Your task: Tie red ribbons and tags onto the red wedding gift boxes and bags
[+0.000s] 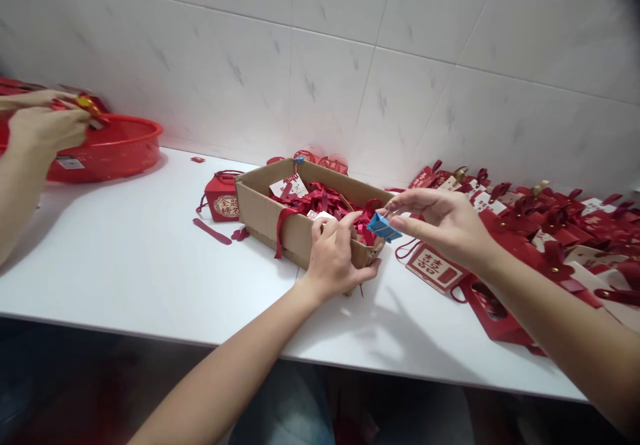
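A cardboard box stands on the white table, filled with dark red ribbons and some white printed cards. My left hand is closed on the box's near right corner, its fingers over the rim. Beside that corner my right hand pinches the handles of a blue binder clip. The clip is at the rim; whether it bites the cardboard I cannot tell. Another, smaller blue clip sits on the box's far corner.
Many red gift boxes with ribbon handles are heaped at the right. A red gift box and a red strip lie left of the cardboard box. At far left, another person's hands work over a red plastic basin.
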`<state>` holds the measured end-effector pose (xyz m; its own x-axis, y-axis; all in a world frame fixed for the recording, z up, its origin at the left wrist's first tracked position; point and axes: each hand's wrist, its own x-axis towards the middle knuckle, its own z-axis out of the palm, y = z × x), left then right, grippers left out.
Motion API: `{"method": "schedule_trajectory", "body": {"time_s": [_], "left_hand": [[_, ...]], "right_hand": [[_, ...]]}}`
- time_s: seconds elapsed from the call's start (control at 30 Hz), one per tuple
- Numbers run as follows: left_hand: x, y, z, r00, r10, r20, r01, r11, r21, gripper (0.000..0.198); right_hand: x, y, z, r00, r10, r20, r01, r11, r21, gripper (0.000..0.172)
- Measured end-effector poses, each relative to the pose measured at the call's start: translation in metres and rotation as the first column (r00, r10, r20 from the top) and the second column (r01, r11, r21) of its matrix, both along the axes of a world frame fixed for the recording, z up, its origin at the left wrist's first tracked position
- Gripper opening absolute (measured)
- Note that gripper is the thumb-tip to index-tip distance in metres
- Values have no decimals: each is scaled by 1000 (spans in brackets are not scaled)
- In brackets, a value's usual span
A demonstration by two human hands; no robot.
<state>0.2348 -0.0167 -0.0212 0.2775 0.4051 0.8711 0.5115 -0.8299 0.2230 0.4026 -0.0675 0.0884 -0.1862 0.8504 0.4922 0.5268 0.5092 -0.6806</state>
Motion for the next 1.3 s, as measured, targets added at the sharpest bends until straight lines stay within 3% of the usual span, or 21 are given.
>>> {"method": "schedule_trajectory", "body": {"time_s": [0.17,0.33,0.53,0.77,0.93,1.2,1.3], "left_hand": [[0,0,0,1000,8,-5,-8,1000,4,77],[1,2,-3,1000,1,27,-2,999,41,82],[1,4,-5,999,-2,48,-3,995,102,85],[0,3,-4,998,-50,36,48,998,40,76],[1,3,-4,998,-60,36,58,998,35,77],[1,3,-3,999,-51,14,51,999,12,78],[1,2,-3,999,-53,3,53,999,-8,79]], "right_hand": [[-5,7,-18,979,-68,-192,32,983,-182,30],[-19,2,-26,962,-110,-249,37,959,-280,34],[-24,0,-24,989,-118,-88,103,982,-160,30],[-13,1,-22,999,24,38,-19,992,-126,26],[-7,2,-18,993,55,102,-45,994,-104,24],[-17,-6,-17,975,-125,184,135,990,-42,26],[-19,-9,-17,970,-140,200,152,987,-47,25]]}}
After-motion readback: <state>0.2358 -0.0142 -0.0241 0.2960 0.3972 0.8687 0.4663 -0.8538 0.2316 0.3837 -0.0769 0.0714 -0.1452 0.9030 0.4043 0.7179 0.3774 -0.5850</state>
